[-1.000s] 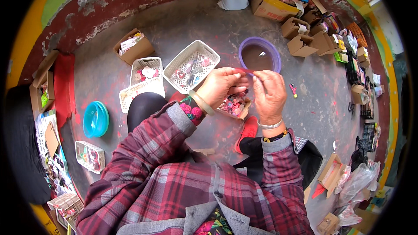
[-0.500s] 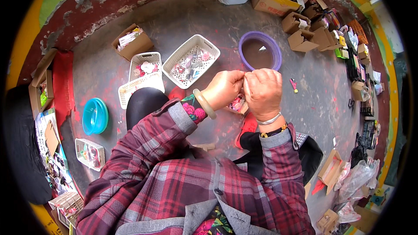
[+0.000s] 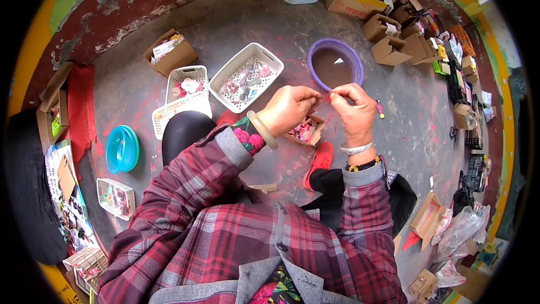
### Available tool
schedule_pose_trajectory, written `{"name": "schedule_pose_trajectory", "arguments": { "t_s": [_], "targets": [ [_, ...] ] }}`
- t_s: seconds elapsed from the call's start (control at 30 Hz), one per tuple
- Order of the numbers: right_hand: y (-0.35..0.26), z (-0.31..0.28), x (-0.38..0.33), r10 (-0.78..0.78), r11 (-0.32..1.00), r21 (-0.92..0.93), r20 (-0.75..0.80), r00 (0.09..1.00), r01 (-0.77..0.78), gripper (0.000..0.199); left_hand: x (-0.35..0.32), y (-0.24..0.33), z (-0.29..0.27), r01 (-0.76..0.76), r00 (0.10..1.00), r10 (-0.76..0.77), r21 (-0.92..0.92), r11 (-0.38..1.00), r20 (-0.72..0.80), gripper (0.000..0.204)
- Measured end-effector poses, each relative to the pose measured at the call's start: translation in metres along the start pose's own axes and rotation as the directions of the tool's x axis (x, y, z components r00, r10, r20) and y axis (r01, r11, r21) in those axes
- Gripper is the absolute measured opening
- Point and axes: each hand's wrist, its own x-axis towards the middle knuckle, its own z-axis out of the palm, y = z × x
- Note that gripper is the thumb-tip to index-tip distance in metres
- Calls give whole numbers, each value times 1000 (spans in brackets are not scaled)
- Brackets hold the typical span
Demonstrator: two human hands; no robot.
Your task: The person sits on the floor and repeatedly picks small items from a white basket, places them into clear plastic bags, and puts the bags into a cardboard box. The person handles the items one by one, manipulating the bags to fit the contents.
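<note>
My left hand (image 3: 289, 108) and my right hand (image 3: 355, 115) are raised close together in front of me. The fingertips of each are pinched, with a narrow gap between the two hands. A tiny reddish bit seems to show there, too small to make out. Below them on the floor is a small cardboard box (image 3: 318, 134) of pink and red pieces, partly hidden by my left hand. Just beyond my right hand stands a purple basin (image 3: 360, 63) with dark water. A white basket (image 3: 218, 77) holding small packets lies beyond my left hand.
Two smaller white baskets (image 3: 159, 119) stand left of my knee, near an open carton (image 3: 183, 56). Turquoise basins (image 3: 122, 149) sit farther left. A small pink and yellow item (image 3: 380, 109) lies right of my hand. Several cartons (image 3: 390, 52) line the right wall.
My hands have drawn slightly apart, and my right hand has turned and shifted right, its fingers now pinched toward the left hand. More of the small box below shows.
</note>
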Motion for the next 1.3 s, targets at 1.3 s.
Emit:
{"name": "schedule_pose_trajectory", "arguments": {
  "t_s": [1.3],
  "targets": [
    [242,62,-31,232,531,-840,268,935,109,12,-2,17,-32,146,977,-211,-618,772,-33,26]
  ]
}}
